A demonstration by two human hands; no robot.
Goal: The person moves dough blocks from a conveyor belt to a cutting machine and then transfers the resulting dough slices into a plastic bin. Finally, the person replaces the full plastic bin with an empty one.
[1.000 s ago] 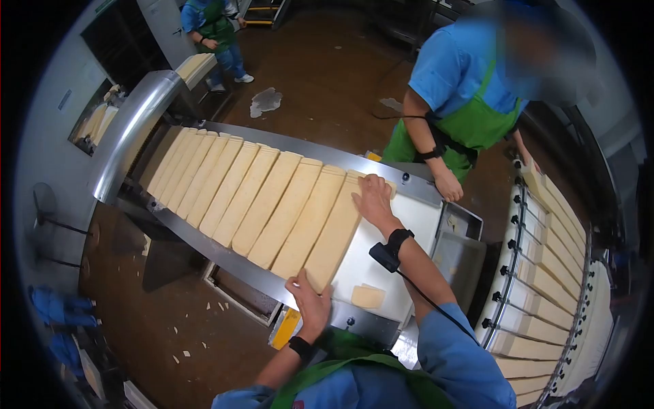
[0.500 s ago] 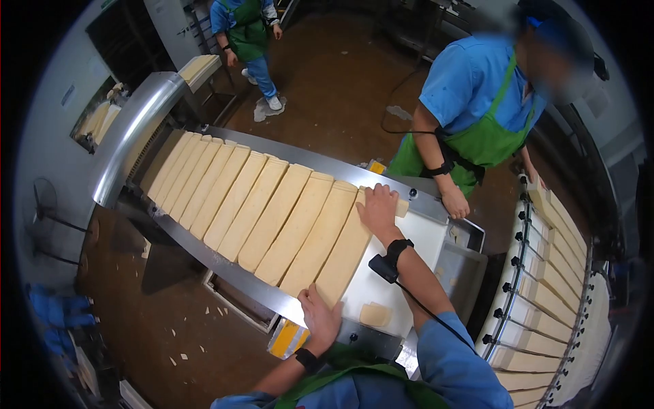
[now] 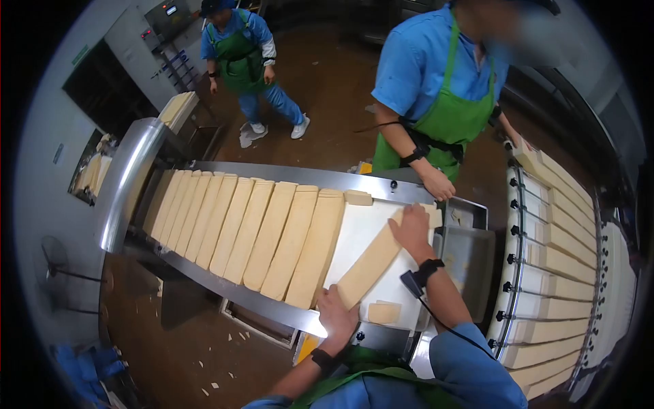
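Step in hand, prob.: pulling one long slab [image 3: 371, 262] off the row of slabs [image 3: 238, 221], angled on the white worktop [image 3: 361, 228]. Left hand [image 3: 338, 315] clasps its near end, right hand [image 3: 411, 230] lies flat on the far end, fingers spread. Next needs both ends moved together so it doesn't snap.

head cam: single view, worn on the person's head | faces forward and steeply down over the conveyor surface [image 3: 381, 228] | range: close to own forearms at bottom edge, co-worker [image 3: 443, 75] across the surface, second person [image 3: 248, 58] farther off | lens: fisheye (dark round border, bent edges) | shared views: none, one camera only
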